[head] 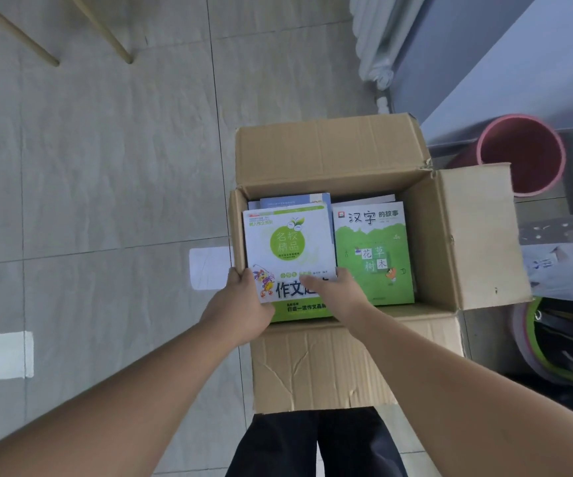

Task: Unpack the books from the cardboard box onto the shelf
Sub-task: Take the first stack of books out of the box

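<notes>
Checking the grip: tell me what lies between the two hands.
Head view: only the white book's cover lies between the left hand and right hand, both gripping its near edge.

The white-and-green book [290,249] on the left in the cardboard box [329,153] carries 名校精品 inside a green circle on its cover, and lower down the large black characters 作文, the rest of that line being covered by the right hand [338,290]; smaller print on its green bottom band and top corner is too fine to read surely. The green book [374,256] beside it bears the title 汉字的故事 across its white top, with the four tiles 花草树木 below.
</notes>
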Tool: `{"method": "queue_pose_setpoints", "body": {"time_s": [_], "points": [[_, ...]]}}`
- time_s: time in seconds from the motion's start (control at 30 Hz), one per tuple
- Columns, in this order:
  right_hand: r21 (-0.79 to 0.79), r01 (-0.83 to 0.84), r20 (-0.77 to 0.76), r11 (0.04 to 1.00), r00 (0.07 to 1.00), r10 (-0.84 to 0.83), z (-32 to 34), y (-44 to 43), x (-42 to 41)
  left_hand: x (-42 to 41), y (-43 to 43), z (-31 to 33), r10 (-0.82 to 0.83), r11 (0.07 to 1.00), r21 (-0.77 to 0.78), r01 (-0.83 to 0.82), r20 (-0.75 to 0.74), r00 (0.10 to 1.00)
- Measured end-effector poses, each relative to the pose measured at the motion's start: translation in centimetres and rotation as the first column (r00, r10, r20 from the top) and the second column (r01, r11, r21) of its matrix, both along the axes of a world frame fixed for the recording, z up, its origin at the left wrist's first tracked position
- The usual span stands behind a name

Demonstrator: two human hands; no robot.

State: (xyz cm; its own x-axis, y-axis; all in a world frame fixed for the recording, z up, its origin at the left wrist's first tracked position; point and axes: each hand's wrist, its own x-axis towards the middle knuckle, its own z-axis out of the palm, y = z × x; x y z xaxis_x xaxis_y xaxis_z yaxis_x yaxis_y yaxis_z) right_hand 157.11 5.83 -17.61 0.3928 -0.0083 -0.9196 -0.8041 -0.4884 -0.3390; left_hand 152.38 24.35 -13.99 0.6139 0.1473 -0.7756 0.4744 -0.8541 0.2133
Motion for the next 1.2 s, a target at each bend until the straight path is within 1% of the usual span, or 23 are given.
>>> {"method": "queue_pose_setpoints", "body": {"time_s": [0.07,0.13,0.27,0.33,0.43,0.6,0.7,0.8,0.83,0.87,0.9,0.93,1.0,1.07,1.1,1.17,1.2], "points": [[-0.017,-0.006,0.000,1.000,1.000,0.006,-0.9,0.5,0.0,-0.1,-0.1,-0.2,0.006,1.000,0.004,-0.006,0.008,1.000],[-0.001,0.026,-0.010,1.000,1.000,-0.026,-1.1,0.8,0.3,0.0,-0.3,-0.2,0.026,1.000,0.000,-0.026,0.010,1.000],[0.050,0.194,-0.113,0.980,0.976,-0.187,-1.4,0.3,1.8,0.5,-0.4,0.2,0.035,0.999,-0.014,-0.035,0.001,0.999],[0.090,0.174,-0.125,0.981,0.979,-0.162,-1.5,0.2,2.4,0.5,-0.1,0.3,0.014,1.000,-0.010,-0.014,-0.001,1.000],[0.144,0.102,-0.089,0.984,0.992,-0.090,-2.0,0.2,2.7,0.4,0.2,0.1,-0.005,1.000,-0.009,0.005,-0.002,1.000],[0.190,0.081,0.003,0.978,0.997,-0.083,-2.2,0.1,1.9,0.1,0.4,-0.1,0.024,0.999,-0.039,-0.023,0.035,0.999],[0.183,0.060,0.072,0.981,0.995,-0.074,-1.2,0.2,1.9,0.1,0.4,0.3,0.085,0.995,-0.053,-0.083,0.056,0.995],[0.204,0.100,0.112,0.974,0.986,-0.125,0.8,-0.5,2.3,0.6,0.4,1.1,0.147,0.988,0.041,-0.150,0.080,0.986],[0.224,0.110,0.111,0.968,0.984,-0.137,1.7,-1.1,2.4,0.9,0.3,1.6,0.199,0.978,0.038,-0.203,0.101,0.975],[0.252,0.125,0.105,0.960,0.982,-0.155,2.7,-1.8,2.5,1.3,0.1,2.2,0.259,0.966,-0.004,-0.260,0.118,0.959],[0.282,0.147,0.096,0.948,0.979,-0.181,3.9,-2.7,2.5,1.7,-0.1,2.9,0.324,0.945,-0.087,-0.315,0.127,0.937],[0.319,0.175,0.081,0.932,0.974,-0.211,5.3,-3.5,2.5,2.2,-0.3,3.6,0.397,0.906,-0.205,-0.370,0.108,0.912],[0.414,0.231,0.038,0.881,0.962,-0.270,8.4,-5.1,2.2,3.1,-0.9,5.8,0.508,0.772,-0.434,-0.465,-0.019,0.861],[0.507,0.277,-0.001,0.816,0.947,-0.321,11.8,-6.6,1.9,4.2,-2.0,8.6,0.550,0.640,-0.550,-0.537,-0.159,0.820],[0.536,0.288,-0.003,0.793,0.940,-0.340,13.6,-7.2,1.8,4.8,-2.7,10.0,0.562,0.580,-0.598,-0.553,-0.198,0.803],[0.539,0.305,0.039,0.785,0.922,-0.385,17.1,-8.2,1.8,5.6,-3.9,13.1,0.586,0.496,-0.669,-0.554,-0.213,0.782],[0.521,0.307,0.081,0.796,0.911,-0.404,18.8,-8.6,2.0,6.1,-4.5,14.6,0.596,0.482,-0.691,-0.539,-0.192,0.780]]}}
